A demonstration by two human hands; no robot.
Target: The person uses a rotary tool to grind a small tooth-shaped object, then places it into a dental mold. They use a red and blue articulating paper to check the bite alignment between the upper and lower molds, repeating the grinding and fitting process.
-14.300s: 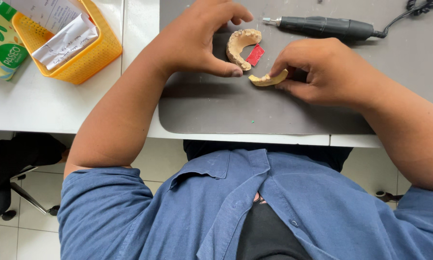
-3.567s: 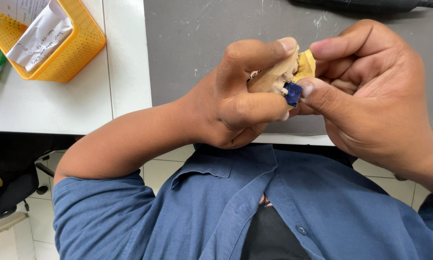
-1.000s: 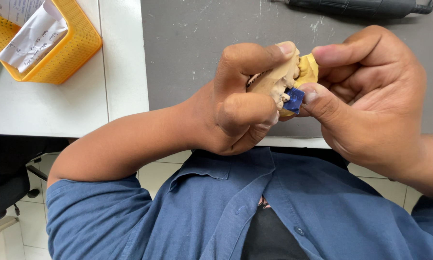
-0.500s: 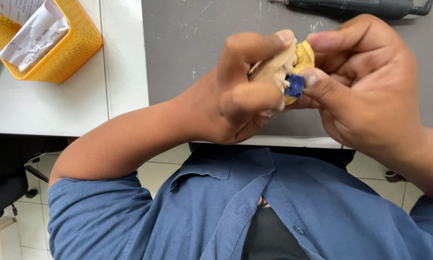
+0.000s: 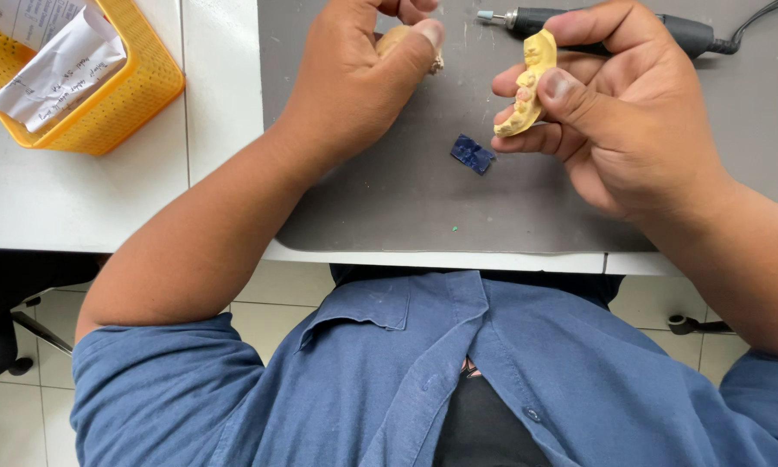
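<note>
My right hand pinches a yellow plaster dental cast between thumb and fingers, holding it upright above the grey mat. My left hand is closed around a second, tan dental cast, mostly hidden by the fingers. A small dark blue piece of marking paper lies flat on the mat between and below the two hands, touched by neither.
A black rotary handpiece with a cable lies at the far edge of the mat behind my right hand. A yellow mesh basket with folded papers stands on the white table at the left. The table's front edge runs just above my blue shirt.
The two casts, pressed together on the blue paper half a second ago, are now apart, one in each hand. The blue paper has dropped onto the mat.
</note>
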